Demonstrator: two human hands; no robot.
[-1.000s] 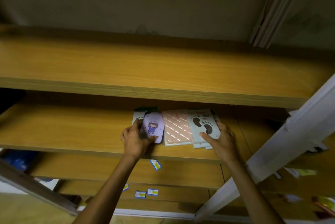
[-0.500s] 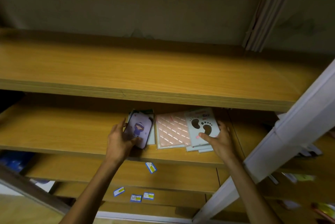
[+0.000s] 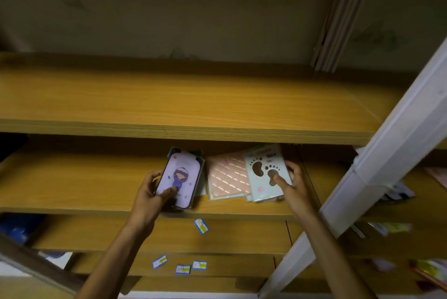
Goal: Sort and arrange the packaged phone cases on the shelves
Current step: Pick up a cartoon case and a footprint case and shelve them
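Left hand (image 3: 147, 196) grips the lilac cartoon-girl packaged phone case (image 3: 180, 177), thumb on top, apparently to reposition it, while right hand (image 3: 291, 186) pinches the pale-blue footprint-pattern packaged case (image 3: 264, 173), steadying that stack on the wooden middle shelf (image 3: 72, 177).

Wood shelves (image 3: 169, 95) w/ white upright (image 3: 396, 134), stained wall (image 3: 169, 8) (dim).

Three packaged cases in a row on the middle shelf (image 3: 72, 185), near its front edge. Leftmost: lilac case (image 3: 180, 179) with a cartoon figure in purple, tilted up off the shelf atop a darker pack. Just right of it: pink case (image 3: 227, 177) with pale diagonal dashes, lying flat. Rightmost: pale blue footprint case (image 3: 263, 173), overlapping the pink one's right edge, topping a small stack.
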